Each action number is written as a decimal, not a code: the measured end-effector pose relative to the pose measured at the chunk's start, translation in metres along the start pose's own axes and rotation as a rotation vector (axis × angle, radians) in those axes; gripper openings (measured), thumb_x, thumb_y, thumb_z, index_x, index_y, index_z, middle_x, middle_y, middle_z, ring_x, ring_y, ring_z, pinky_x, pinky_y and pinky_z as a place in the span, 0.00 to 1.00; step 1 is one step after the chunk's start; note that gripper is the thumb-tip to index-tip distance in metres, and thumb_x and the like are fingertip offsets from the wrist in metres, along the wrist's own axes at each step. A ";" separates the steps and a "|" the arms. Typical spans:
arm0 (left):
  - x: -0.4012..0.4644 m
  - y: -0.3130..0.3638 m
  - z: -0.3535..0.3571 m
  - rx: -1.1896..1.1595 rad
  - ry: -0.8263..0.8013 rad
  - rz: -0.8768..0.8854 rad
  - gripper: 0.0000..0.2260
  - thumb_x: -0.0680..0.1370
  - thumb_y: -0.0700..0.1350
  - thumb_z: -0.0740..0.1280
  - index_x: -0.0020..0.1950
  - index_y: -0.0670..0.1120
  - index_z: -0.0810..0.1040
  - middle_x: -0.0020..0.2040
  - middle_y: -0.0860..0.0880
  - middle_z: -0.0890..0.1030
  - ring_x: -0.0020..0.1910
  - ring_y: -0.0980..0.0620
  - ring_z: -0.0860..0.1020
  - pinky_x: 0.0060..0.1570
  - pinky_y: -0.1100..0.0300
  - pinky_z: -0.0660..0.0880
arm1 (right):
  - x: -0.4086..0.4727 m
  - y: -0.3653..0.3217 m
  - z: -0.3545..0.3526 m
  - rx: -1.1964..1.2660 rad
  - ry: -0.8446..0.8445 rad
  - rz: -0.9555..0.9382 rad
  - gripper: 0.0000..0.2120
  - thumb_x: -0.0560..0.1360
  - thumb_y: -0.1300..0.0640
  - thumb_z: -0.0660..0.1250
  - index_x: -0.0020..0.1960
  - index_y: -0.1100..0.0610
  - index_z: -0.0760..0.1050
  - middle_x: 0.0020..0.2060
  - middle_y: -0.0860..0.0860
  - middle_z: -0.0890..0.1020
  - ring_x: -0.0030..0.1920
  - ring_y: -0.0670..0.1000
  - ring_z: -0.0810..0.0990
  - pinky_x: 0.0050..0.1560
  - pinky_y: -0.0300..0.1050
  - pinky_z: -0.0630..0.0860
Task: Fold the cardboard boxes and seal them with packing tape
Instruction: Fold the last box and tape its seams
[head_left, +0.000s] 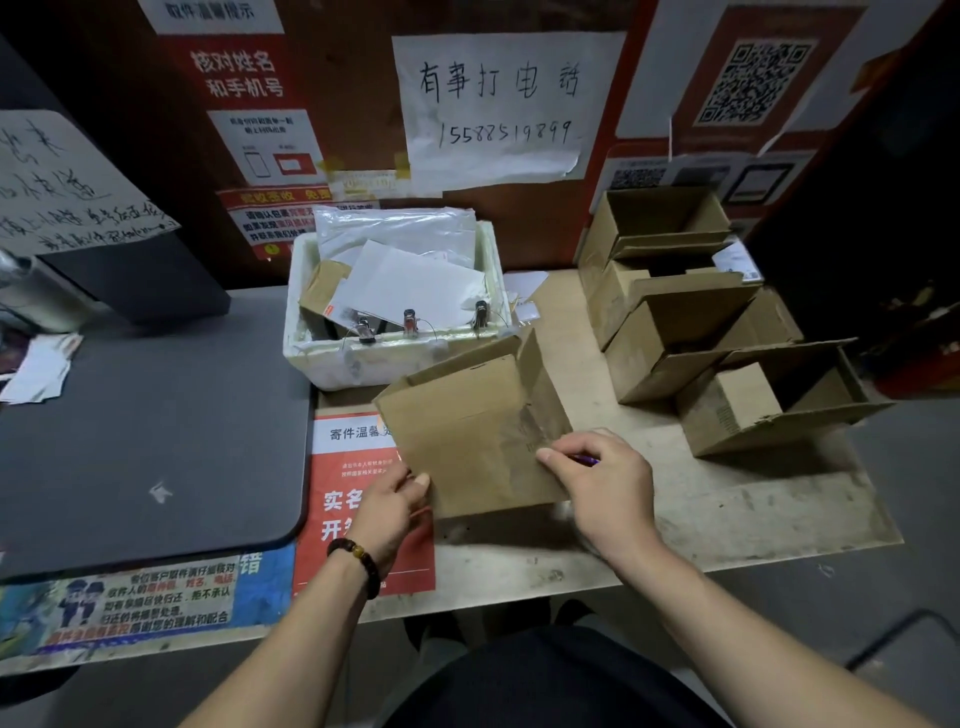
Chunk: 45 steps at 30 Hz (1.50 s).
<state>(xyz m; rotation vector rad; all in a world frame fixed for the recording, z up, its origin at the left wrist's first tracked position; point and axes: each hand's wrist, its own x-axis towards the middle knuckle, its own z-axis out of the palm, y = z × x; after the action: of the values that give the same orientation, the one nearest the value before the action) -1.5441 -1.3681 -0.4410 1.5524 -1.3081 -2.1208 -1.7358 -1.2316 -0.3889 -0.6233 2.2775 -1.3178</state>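
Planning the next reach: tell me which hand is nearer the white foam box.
Left. The left hand grips the cardboard box at its near left corner, almost straight below the foam box. The right hand holds the right edge, farther off.

White foam bin (332, 364) of papers at table (675, 499) rear; dark grey mat (145, 426) left; red notice (358, 525) flat beside mat.

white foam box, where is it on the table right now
In the head view the white foam box sits mid-table against the back wall, full of papers, just behind the cardboard box held in both hands, with the grey mat to its left.
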 end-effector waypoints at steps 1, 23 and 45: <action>0.000 0.000 0.000 -0.020 0.009 0.000 0.12 0.85 0.38 0.61 0.63 0.48 0.80 0.60 0.48 0.85 0.54 0.51 0.83 0.53 0.56 0.77 | 0.000 0.000 0.001 -0.032 -0.001 -0.046 0.07 0.70 0.57 0.80 0.37 0.50 0.84 0.39 0.43 0.83 0.44 0.43 0.82 0.48 0.39 0.77; -0.018 0.035 0.036 0.593 0.302 0.542 0.21 0.76 0.56 0.74 0.68 0.54 0.77 0.59 0.53 0.80 0.58 0.52 0.77 0.56 0.53 0.75 | 0.017 0.013 0.026 0.373 -0.547 0.366 0.21 0.81 0.38 0.63 0.71 0.43 0.76 0.65 0.42 0.82 0.66 0.46 0.80 0.67 0.56 0.78; 0.003 0.026 0.037 0.100 0.126 0.094 0.06 0.75 0.41 0.76 0.51 0.48 0.87 0.48 0.50 0.88 0.51 0.48 0.86 0.55 0.44 0.83 | 0.037 0.010 0.013 -0.254 -0.425 0.068 0.44 0.75 0.46 0.73 0.82 0.49 0.52 0.78 0.45 0.60 0.77 0.48 0.60 0.78 0.48 0.57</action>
<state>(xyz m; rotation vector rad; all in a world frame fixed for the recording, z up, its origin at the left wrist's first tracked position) -1.5850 -1.3652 -0.4219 1.6011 -1.4330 -1.8958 -1.7595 -1.2577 -0.4090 -0.8145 2.0991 -0.7770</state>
